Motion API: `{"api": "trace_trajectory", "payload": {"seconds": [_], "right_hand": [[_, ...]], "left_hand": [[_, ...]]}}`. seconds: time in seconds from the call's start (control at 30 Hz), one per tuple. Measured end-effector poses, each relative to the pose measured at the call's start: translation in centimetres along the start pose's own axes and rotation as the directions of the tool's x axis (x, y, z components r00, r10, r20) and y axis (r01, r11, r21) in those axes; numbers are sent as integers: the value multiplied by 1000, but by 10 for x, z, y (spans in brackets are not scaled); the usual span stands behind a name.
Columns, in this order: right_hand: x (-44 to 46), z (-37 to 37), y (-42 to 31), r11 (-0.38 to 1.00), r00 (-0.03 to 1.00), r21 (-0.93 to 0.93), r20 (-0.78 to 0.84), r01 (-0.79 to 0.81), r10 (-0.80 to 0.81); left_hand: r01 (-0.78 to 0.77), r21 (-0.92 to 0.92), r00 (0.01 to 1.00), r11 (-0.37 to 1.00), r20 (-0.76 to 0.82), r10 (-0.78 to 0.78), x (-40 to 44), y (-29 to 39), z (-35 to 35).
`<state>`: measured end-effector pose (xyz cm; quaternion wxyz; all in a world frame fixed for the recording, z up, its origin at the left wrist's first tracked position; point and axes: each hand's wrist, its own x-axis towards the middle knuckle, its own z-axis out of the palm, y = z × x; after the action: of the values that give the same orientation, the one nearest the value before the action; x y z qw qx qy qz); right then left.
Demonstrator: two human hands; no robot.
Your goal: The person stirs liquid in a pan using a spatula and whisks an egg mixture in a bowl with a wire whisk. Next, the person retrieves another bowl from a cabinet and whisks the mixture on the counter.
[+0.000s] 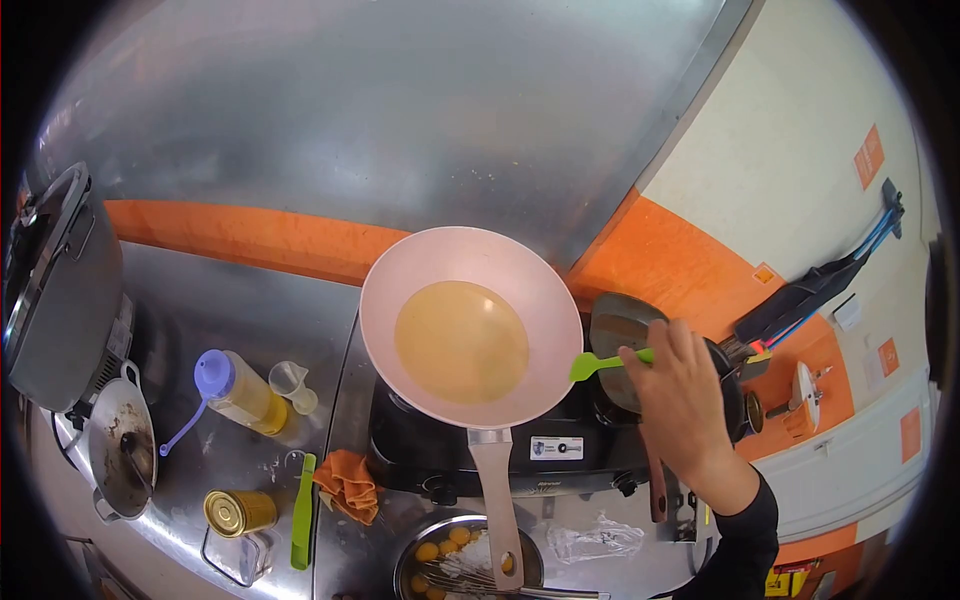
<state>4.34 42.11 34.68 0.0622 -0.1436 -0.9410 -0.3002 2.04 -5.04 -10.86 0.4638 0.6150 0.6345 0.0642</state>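
Note:
A pink frying pan point(545, 275) with yellowish liquid in it sits over the black gas stove point(420, 445), its handle pointing toward me. To its right, my right hand point(680, 400) pinches the handle of a small green silicone brush point(590, 366), whose head is at the pan's right rim. Behind that hand is a dark square pan point(625, 325). Below the pink pan, a metal bowl point(405, 560) holds several egg yolks, white powder and a whisk. My left hand is out of view.
On the left counter stand an oil bottle point(240, 390), a small clear cup point(292, 384), a gold can point(238, 512), a green spatula point(303, 515) and an orange cloth point(348, 485). Farther left are a used wok point(120, 450) and a large grey cooker point(70, 310). Clear plastic wrap point(597, 540) lies before the stove.

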Motion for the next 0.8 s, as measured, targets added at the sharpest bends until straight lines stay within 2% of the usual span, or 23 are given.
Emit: {"api": "trace_trajectory", "payload": {"seconds": [0.03,0.13,0.17,0.23,0.27,0.3,0.33,0.43,0.53,0.63,0.8], "right_hand": [[-3,-6,3,999,1000,21,-17,-24,25],[-17,-22,11,990,991,31,16,-134,134],[-22,-25,12,976,980,89,13,-197,197],[-38,-15,20,964,969,99,7,-248,248],[-43,-10,23,956,962,104,1,-273,274],[-46,-8,20,954,961,128,-20,-270,275],[-47,-7,15,952,960,151,-42,-267,276],[-46,12,3,961,969,172,-80,-217,233],[-37,32,-5,984,979,111,-130,-142,156],[-32,27,-5,992,986,29,-107,-124,126],[-47,-12,4,973,970,7,-83,-230,230]], "left_hand": [[50,-122,998,991,-37,-55,-1,4,-5],[-134,253,990,958,-16,142,9,-41,60],[-25,88,998,996,-55,30,7,-30,45],[180,-250,976,951,-75,-204,-3,15,-14],[78,-1,990,997,-114,-77,-2,7,-5],[-23,250,991,968,-120,55,-3,-2,8],[-116,485,979,867,-94,183,-1,-9,16],[-101,320,985,942,165,49,3,4,-17],[-89,395,990,914,140,36,0,5,-20],[47,198,999,979,-8,-47,-3,16,-32],[38,-4,994,999,103,-37,17,-55,41]]}}
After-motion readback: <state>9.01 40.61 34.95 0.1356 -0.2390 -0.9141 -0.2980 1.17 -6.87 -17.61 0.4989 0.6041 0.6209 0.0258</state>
